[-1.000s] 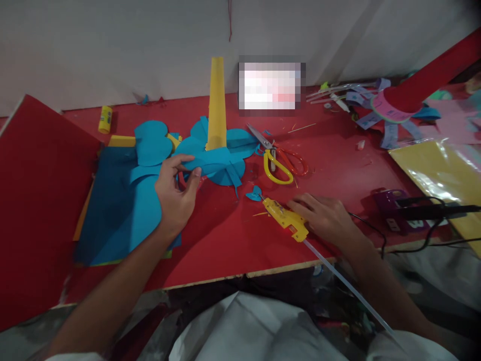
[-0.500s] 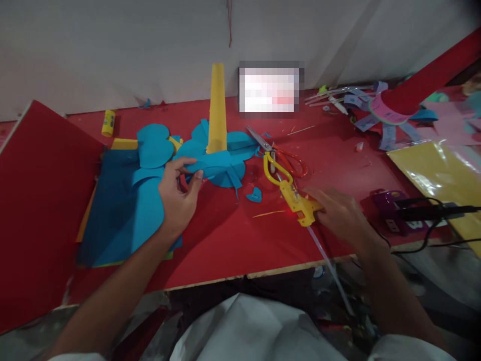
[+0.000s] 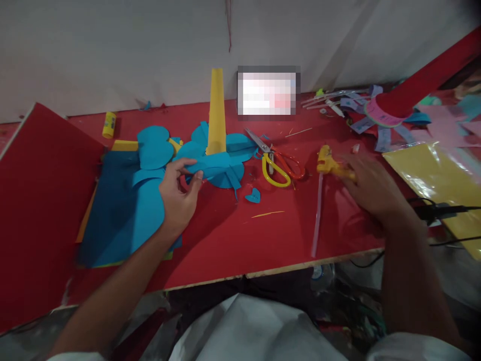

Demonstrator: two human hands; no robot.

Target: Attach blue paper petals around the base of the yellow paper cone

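My left hand (image 3: 176, 193) pinches the edge of a blue paper petal piece (image 3: 214, 165) between thumb and fingers. That piece forms the base of a paper flower with an upright yellow paper tube (image 3: 217, 113) in its middle. My right hand (image 3: 376, 188) grips a yellow glue gun (image 3: 330, 163) at the right, smeared by motion. A clear glue stick (image 3: 317, 215) trails from the gun toward the table's front edge. A small blue heart cut-out (image 3: 253, 195) lies between my hands.
Yellow and red scissors (image 3: 278, 163) lie behind the heart. Blue paper sheets (image 3: 120, 210) lie at the left beside a red board (image 3: 37, 200). A yellow glue stick (image 3: 108, 124) stands at the back left. Yellow foil sheet (image 3: 439, 175), black cable and paper scraps fill the right side of the red table (image 3: 233, 240).
My right hand has lifted the glue gun from the table's front middle and swung it right and back, past the scissors. My left hand has stayed on the blue petal.
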